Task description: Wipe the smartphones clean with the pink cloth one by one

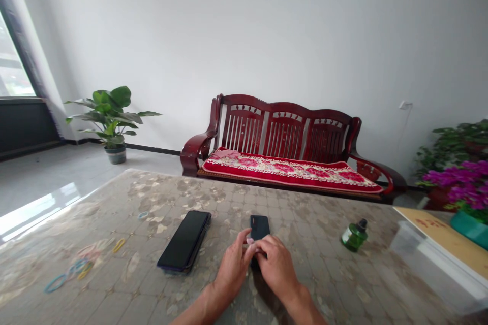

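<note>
My left hand (232, 263) and my right hand (277, 266) meet fingertip to fingertip at the front middle of the table. A small pale pink piece (249, 240) shows at my left hand's pinched thumb and finger; it is too small to name. The fingers of my right hand are closed beside it, and whatever they hold is hidden. Just behind and below my hands lies a dark phone (260, 225), its near part covered by them. To the left, a larger black phone (185, 240) lies on the table, seemingly on top of another flat thing.
Colored bands (78, 267) and a yellow band (119, 245) lie on the patterned tablecloth (133, 294) at left. A green bottle (354, 236) stands at right, near a clear plastic box (423, 259) and a teal flowerpot (470, 228). A wooden bench (285, 137) is beyond the table.
</note>
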Demonstrator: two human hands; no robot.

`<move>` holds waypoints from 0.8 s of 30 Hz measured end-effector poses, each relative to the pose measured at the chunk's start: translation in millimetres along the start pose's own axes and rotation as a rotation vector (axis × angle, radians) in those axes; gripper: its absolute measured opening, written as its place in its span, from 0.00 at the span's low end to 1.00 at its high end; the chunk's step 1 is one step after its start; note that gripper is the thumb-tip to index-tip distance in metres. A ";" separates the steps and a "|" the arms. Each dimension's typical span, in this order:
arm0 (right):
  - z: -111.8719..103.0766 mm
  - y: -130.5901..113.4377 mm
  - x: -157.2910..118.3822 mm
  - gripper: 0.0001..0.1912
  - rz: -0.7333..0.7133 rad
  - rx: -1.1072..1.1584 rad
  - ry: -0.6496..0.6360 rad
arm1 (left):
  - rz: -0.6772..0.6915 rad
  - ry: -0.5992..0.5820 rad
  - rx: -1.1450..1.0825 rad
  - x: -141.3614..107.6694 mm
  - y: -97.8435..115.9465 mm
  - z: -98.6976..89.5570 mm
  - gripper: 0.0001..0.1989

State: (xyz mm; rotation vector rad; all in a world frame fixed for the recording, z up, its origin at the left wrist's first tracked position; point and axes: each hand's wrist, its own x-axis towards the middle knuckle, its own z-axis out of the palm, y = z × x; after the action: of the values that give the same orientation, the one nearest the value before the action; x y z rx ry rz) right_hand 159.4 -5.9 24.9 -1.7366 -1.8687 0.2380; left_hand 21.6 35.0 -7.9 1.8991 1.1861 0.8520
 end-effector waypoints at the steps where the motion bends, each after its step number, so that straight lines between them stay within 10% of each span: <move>1: 3.6 -2.0 0.5 0.13 -0.001 0.023 0.004 | 0.016 0.006 -0.012 0.9 -2.8 1.1 0.17; 16: 10.9 60.1 62.6 0.21 0.166 -0.017 -0.022 | -0.105 0.154 0.389 22.1 -35.0 -24.8 0.23; 24: 18.2 57.1 82.2 0.22 0.087 -0.141 -0.090 | 0.353 0.492 0.515 13.3 -28.0 -22.1 0.22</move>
State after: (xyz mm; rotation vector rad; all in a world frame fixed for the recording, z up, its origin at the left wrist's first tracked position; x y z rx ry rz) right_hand 199.5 85.4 5.0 -1.9342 -1.9158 0.2255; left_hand -4.2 61.1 -18.1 2.4513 1.4879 1.3632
